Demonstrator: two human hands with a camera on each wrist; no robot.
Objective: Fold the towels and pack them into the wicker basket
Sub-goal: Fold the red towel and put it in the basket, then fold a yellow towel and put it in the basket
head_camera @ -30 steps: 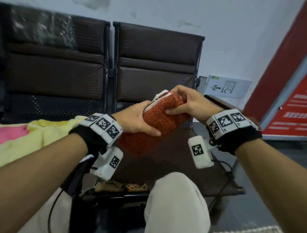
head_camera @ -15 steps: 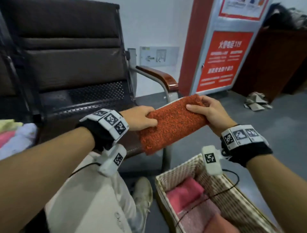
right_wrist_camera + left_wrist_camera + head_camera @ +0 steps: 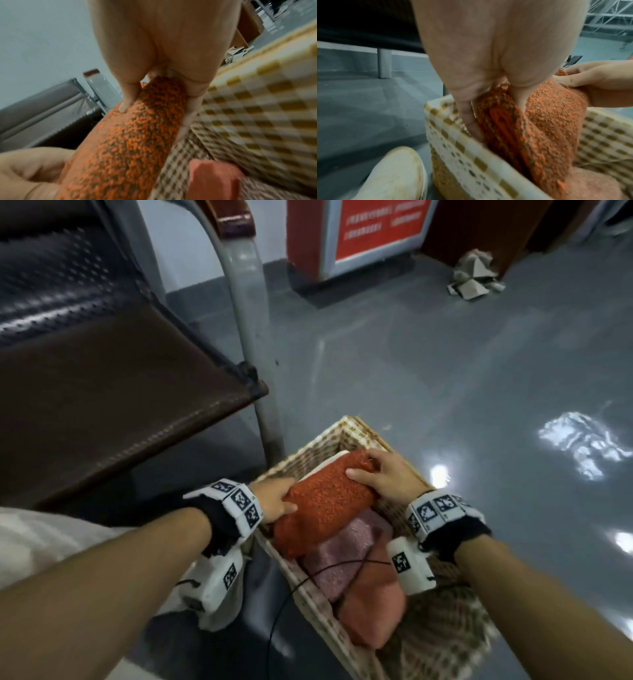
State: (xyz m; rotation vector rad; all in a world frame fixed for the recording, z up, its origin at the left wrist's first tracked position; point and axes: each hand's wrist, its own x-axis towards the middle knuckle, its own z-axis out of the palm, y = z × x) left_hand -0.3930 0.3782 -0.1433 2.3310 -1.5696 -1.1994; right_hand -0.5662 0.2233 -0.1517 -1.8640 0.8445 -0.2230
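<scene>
The floor (image 3: 428,364), grey and glossy, fills most of the head view. A dark bench (image 3: 113,392) takes the upper left of the frame, and a red sign (image 3: 356,231) stands at the top centre with crumpled paper (image 3: 474,275) on the floor to its right.

The basket (image 3: 352,428) sits on the floor in the lower middle of the frame, just beside the bench leg. It is woven in a cream and tan check, and its far end reaches toward the centre of the picture.

Inside it, at the far end, is the orange towel (image 3: 329,498), folded into a thick pad and standing on edge, part way down between the basket walls. The left hand (image 3: 274,501) grips its near end, thumb on top and fingers curled round the fold. The right hand (image 3: 383,474) holds the far end, thumb pressed on one face and fingers down the other, against the basket wall.

Lower in the frame a pink towel (image 3: 346,553) lies folded in the basket, and a salmon towel (image 3: 373,611) lies nearer still, both already packed.

By my reckoning three towels are folded and this third one is nearly seated. What is left here is to push it down and let go. Whether more towels wait elsewhere, I cannot tell from here.

A pale shoe (image 3: 393,175) shows at the lower left of the left wrist view, just beside the basket.
</scene>
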